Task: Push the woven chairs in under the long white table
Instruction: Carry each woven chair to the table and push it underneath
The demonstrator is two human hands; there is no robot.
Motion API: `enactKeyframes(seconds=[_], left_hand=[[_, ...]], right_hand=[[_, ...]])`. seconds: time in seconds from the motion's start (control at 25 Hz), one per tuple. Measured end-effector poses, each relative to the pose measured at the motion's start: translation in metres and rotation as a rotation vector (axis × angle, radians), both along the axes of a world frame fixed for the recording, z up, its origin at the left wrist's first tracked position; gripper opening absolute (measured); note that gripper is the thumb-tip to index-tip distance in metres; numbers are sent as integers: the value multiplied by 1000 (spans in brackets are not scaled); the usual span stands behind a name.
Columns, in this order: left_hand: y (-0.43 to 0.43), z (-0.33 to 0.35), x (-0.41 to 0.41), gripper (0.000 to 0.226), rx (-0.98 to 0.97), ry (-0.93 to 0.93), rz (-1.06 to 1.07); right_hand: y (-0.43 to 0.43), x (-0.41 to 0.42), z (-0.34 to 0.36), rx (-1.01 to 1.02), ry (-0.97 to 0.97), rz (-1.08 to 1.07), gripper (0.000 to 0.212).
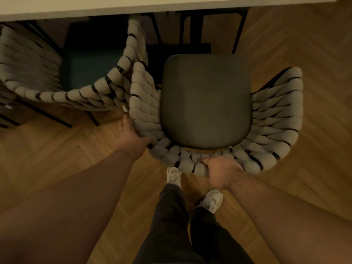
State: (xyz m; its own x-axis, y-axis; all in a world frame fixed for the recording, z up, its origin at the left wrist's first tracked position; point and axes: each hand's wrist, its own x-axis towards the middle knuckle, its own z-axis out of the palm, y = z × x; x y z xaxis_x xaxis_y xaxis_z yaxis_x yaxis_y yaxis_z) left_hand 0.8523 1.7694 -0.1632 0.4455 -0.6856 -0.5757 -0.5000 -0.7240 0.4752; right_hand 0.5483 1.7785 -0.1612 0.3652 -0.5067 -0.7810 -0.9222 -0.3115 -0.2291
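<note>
Gripped by right hand (pixel 221 172), seemingly left hand (pixel 131 137) too, chair (pixel 205 101) faces table (pixel 152 4).

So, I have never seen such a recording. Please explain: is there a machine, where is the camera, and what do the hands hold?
There is no machine. A person wears one camera on the head, and it looks down at the two arms. The left hand and the right hand both hold the back of a woven chair with a dark seat. A second woven chair stands to its left, partly under the white table. Underneath is a wooden floor.
</note>
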Motion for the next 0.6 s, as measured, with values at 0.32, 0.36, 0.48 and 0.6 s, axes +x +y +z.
enactKeyframes(seconds=[0.32,0.36,0.48,0.6], left_hand=[[-25,-7,-27,53,-33,410,644],[-30,-5,-28,59,-77,422,661],[-50,6,-23,63,-158,462,627],[-77,15,-8,60,-216,438,585]], right_hand=[[-5,-28,-2,-76,105,3,78],[-7,-33,1,-92,117,-25,76],[-12,-28,9,-119,96,-91,69],[-21,-4,10,-143,42,-135,64]])
